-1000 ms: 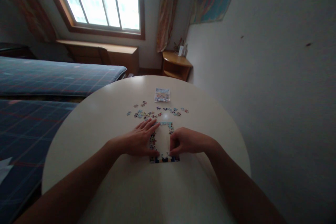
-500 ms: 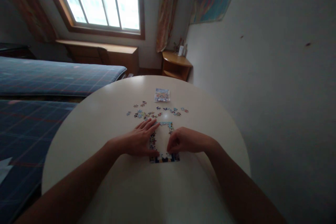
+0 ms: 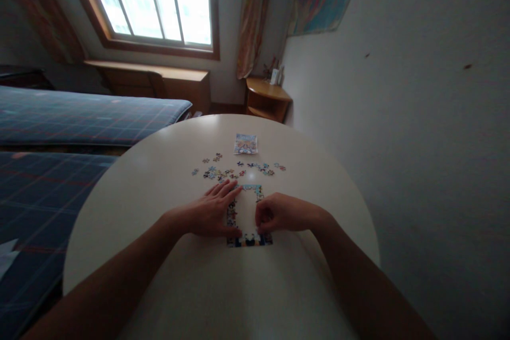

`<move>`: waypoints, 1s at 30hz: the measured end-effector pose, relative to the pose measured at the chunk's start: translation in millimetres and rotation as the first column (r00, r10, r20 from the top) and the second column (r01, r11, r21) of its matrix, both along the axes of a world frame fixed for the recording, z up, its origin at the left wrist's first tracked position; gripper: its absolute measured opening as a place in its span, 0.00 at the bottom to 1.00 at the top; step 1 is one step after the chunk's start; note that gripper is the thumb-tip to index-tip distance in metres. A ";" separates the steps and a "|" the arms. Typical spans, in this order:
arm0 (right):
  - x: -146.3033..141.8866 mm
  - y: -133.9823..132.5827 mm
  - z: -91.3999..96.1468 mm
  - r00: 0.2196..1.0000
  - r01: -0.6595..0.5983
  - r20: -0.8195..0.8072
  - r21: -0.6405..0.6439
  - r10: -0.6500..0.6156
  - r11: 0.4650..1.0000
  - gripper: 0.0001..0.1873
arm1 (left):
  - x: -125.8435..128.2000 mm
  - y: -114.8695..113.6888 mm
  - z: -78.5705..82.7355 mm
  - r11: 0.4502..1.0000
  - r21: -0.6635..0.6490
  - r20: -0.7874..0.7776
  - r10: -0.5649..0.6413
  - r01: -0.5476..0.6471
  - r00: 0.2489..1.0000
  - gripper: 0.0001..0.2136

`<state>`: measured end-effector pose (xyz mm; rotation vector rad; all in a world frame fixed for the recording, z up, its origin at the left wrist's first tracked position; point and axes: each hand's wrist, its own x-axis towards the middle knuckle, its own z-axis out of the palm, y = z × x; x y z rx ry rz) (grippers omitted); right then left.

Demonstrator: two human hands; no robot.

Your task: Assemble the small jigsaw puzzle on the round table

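A jigsaw puzzle frame [image 3: 251, 241] of joined edge pieces lies on the white table, with bare tabletop inside it. My left hand [image 3: 213, 211] rests flat across its left side, fingers spread and thumb near the lower left corner. At the right side, my right hand [image 3: 281, 212] is curled, fingertips pinched together just above the lower right corner. Whatever is between those fingertips is hidden. Loose puzzle pieces [image 3: 213, 172] lie scattered beyond the frame, with more pieces [image 3: 265, 169] to the right.
Behind the pieces lies a small printed picture [image 3: 246, 144]. The round white table [image 3: 159, 154] has a plaid mattress [image 3: 87, 117] on its left and a wall [image 3: 418, 143] on its right. A wooden corner shelf [image 3: 268, 93] stands past the far edge.
My right hand has shifted very slightly to the right, its fingers still pinched. The left hand stays in place on the puzzle frame.
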<state>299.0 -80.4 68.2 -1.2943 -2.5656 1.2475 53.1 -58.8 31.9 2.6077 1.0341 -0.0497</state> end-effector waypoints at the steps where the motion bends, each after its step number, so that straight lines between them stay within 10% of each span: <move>1: 0.1 -0.2 -0.4 1.000 0.005 -0.003 0.002 -0.005 1.000 0.06 | -0.2 0.0 -0.2 1.000 -0.001 0.006 -0.002 0.002 1.000 0.51; 19: 5.9 8.4 -6.8 0.997 0.069 -0.034 0.107 -0.066 0.992 0.12 | -1.9 0.9 0.4 1.000 -0.007 0.021 0.008 -0.008 1.000 0.48; 25: 31.8 39.2 -29.0 0.932 0.348 -0.117 0.551 -0.343 0.759 0.14 | -3.4 7.2 2.4 0.998 0.053 0.078 0.034 -0.038 0.996 0.37; 30: 42.6 50.7 -44.0 0.951 0.230 0.015 0.630 -0.308 0.742 0.20 | -5.4 12.2 -3.5 0.993 0.090 0.097 0.066 -0.075 0.993 0.34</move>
